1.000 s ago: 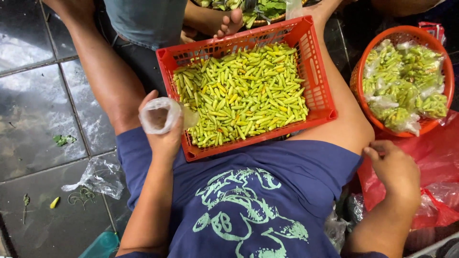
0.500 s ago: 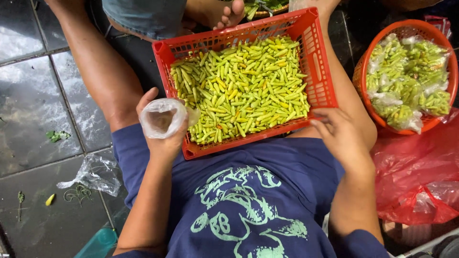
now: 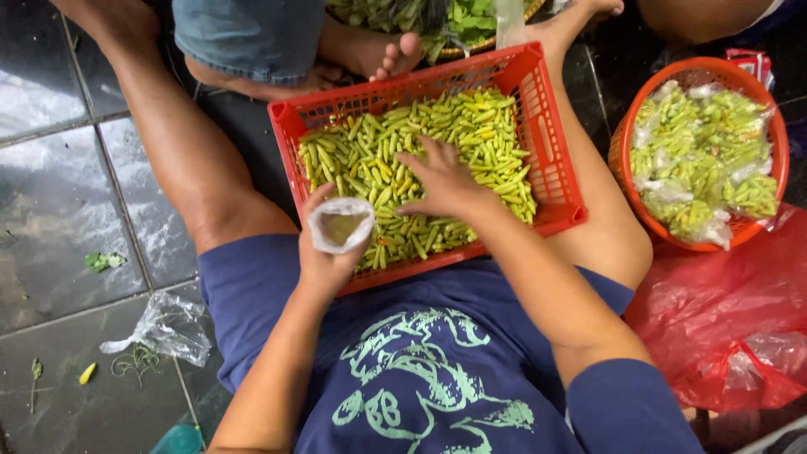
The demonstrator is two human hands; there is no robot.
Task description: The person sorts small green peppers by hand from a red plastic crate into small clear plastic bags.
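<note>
A red plastic crate [image 3: 555, 168] full of green and yellow chillies [image 3: 361, 160] rests between my legs. My left hand [image 3: 324, 261] holds a small clear plastic bag [image 3: 340, 225] with its mouth held wide, at the crate's near left edge. My right hand [image 3: 437, 181] lies palm down on the chillies in the middle of the crate, fingers spread among them.
A round orange basket [image 3: 626, 168] at the right holds several filled bags of chillies. A red plastic bag [image 3: 723, 328] lies below it. A crumpled clear bag [image 3: 164, 328] and chilli scraps lie on the dark tiles at left. Another person's foot [image 3: 378, 55] sits beyond the crate.
My right hand has come from my right side, across the crate's near edge, onto the chillies. My left hand keeps holding the bag.
</note>
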